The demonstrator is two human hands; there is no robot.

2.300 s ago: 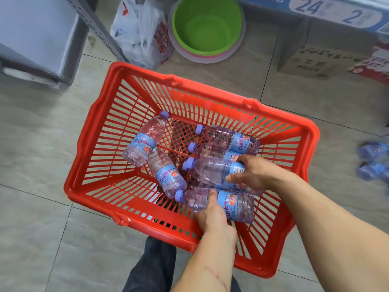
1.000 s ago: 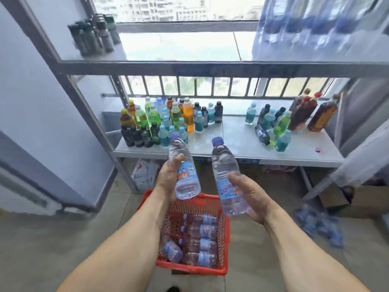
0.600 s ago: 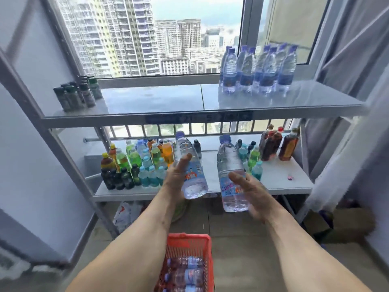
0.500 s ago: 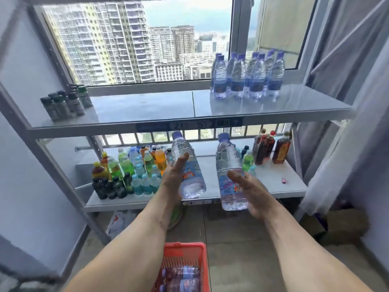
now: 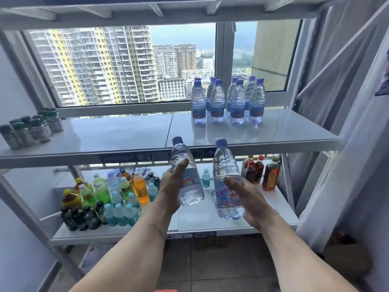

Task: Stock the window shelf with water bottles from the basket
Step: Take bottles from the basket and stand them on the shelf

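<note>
- Holding one water bottle each, left hand (image 5: 171,186) grip grasps left bottle (image 5: 186,175), right hand (image 5: 250,202) grasps right bottle (image 5: 226,182), both below the window shelf (image 5: 126,135).
- Stocked bottles (image 5: 228,102) stand at right rear; these two remain unplaced.

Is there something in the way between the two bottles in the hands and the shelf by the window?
Nothing visible. Both held bottles are in front of the upper shelf, whose surface is bare ahead; water bottles stand farther back right.
</note>
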